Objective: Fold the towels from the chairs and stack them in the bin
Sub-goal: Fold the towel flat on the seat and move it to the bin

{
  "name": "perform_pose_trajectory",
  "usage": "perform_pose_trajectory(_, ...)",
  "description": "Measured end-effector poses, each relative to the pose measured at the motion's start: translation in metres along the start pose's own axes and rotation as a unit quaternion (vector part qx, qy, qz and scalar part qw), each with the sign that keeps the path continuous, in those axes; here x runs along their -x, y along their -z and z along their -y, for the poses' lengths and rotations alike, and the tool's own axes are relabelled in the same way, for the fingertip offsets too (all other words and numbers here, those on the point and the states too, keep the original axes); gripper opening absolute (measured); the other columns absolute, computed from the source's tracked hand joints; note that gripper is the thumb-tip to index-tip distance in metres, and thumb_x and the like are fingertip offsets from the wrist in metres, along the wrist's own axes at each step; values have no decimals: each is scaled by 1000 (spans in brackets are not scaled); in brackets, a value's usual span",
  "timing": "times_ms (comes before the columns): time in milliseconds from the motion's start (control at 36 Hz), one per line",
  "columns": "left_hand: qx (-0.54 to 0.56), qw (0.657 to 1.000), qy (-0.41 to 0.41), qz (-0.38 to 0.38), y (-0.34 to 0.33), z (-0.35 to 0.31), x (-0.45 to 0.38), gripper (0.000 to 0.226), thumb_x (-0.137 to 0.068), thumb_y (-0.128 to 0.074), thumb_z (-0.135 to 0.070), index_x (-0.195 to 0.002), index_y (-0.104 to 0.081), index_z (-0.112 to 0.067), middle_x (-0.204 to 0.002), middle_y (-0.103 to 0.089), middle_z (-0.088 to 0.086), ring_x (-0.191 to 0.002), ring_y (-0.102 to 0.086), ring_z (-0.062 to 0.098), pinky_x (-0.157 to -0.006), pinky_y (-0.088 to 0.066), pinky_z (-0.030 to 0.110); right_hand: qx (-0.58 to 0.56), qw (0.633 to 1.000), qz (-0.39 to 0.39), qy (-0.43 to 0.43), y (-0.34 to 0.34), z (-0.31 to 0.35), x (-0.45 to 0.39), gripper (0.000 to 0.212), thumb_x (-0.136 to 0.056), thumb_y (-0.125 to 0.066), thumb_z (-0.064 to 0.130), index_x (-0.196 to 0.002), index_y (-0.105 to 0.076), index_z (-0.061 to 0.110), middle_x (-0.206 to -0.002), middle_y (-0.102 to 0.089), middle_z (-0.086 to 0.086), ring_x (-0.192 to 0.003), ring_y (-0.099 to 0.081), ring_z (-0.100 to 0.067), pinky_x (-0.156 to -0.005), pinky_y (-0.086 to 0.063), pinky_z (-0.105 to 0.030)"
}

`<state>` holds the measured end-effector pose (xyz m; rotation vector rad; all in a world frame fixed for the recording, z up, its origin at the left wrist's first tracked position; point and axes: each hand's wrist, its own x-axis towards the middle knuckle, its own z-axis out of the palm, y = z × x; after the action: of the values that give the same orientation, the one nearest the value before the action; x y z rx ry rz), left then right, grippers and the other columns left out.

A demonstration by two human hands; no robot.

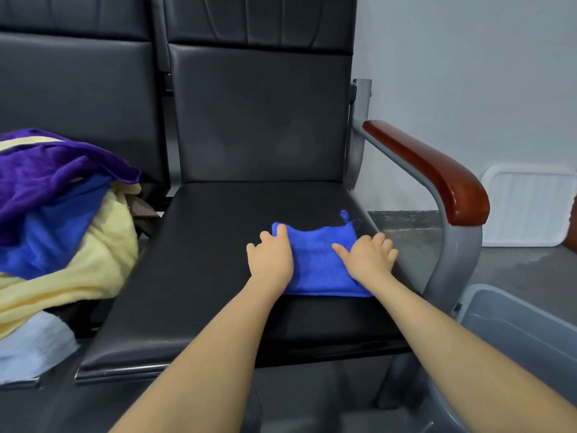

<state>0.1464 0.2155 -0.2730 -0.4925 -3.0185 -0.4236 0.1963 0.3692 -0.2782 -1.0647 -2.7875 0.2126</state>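
A small folded blue towel (317, 260) lies flat on the black chair seat (203, 276), toward its right side. My left hand (271, 256) rests palm down on the towel's left edge, fingers spread. My right hand (368, 256) lies flat on its right edge, fingers straight. A loop tag sticks up at the towel's far right corner. On the neighbouring seat to the left sits a heap of unfolded towels (62, 220) in purple, blue, pale yellow and light blue. The grey plastic bin (512, 326) stands on the floor at lower right.
The chair's grey metal frame with a red-brown armrest (437, 173) rises between the seat and the bin. A white tray-like lid (527, 204) leans against the wall at right. Black chair backs fill the far side.
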Motion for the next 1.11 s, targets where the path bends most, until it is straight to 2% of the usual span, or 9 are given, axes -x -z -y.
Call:
perform_pose_trajectory(194, -29, 999, -29, -19, 10, -3, 11, 44, -90, -41, 0, -132, -31, -10, -110, -43, 8, -51, -27, 13, -62, -30, 28, -29, 997, -35, 57, 5, 3, 16, 37, -100, -40, 42, -116, -48, 10, -123, -49, -10, -116, -43, -30, -97, -30, -39)
perform_pose_trajectory(278, -24, 998, -42, -41, 15, -4, 13, 43, -90, -40, 1, -131, -31, -10, -98, -33, 5, -50, -28, 14, -49, -21, 25, -95, 991, -54, 83, 10, 0, 23, 29, -101, -39, 36, -111, -44, 9, -106, -58, -8, -102, -55, -30, -82, -37, -40)
perform_pose_trajectory(361, -22, 996, -48, -68, 21, -7, 15, 41, -91, -39, 0, -130, -31, -10, -96, -30, 4, -49, -28, 14, -48, -20, 25, -181, 976, -67, 97, 21, 0, 33, 27, -102, -38, 34, -109, -39, 9, -90, -56, -7, -82, -57, -30, -63, -39, -36)
perform_pose_trajectory(444, 1, 995, -44, -86, 28, -11, 17, 41, -91, -37, -1, -131, -31, -10, -96, -31, 4, -49, -29, 14, -45, -20, 25, -204, 968, -108, 101, 34, -3, 41, 31, -101, -38, 37, -110, -41, 8, -93, -60, -10, -85, -59, -32, -67, -46, -41)
perform_pose_trajectory(694, 9, 974, -105, -202, 61, -51, 42, 43, -90, -41, -2, -133, -35, -9, -98, -42, 5, -47, -21, 15, -45, -13, 25, -212, 955, -186, 88, 83, -36, 57, 34, -101, -37, 39, -111, -43, 7, -96, -65, -15, -89, -61, -36, -65, -38, -36)
perform_pose_trajectory(778, -13, 943, -162, -292, 66, -71, 50, 43, -62, -70, 1, -104, -62, -5, -73, -51, 6, -43, 1, 10, -45, 1, 20, -218, 948, -218, 84, 101, -58, 63, 32, -101, -38, 38, -110, -42, 7, -94, -64, -13, -88, -61, -37, -64, -35, -36)
perform_pose_trajectory(833, -6, 922, -197, -332, 66, -87, 53, 44, -46, -78, 4, -87, -66, -5, -60, -47, 4, -46, 11, 9, -50, 6, 15, -223, 944, -232, 73, 111, -74, 67, 31, -101, -38, 38, -107, -41, 8, -87, -61, -11, -86, -61, -38, -64, -37, -37)
perform_pose_trajectory(1028, 15, 910, -285, -301, 44, -160, 77, 40, -50, -80, 1, -87, -66, -5, -62, -49, 6, -46, 11, 10, -51, 8, 17, -252, 935, -248, 12, 132, -152, 78, 34, -100, -37, 41, -107, -42, 9, -95, -64, -15, -89, -60, -38, -73, -44, -42)
perform_pose_trajectory(1111, 38, 907, -333, -254, 27, -197, 89, 34, -61, -76, 1, -93, -66, -3, -69, -52, 9, -35, -1, 14, -50, 5, 17, -248, 935, -254, -14, 130, -190, 81, 33, -100, -38, 39, -107, -42, 8, -93, -64, -13, -87, -60, -37, -67, -39, -38)
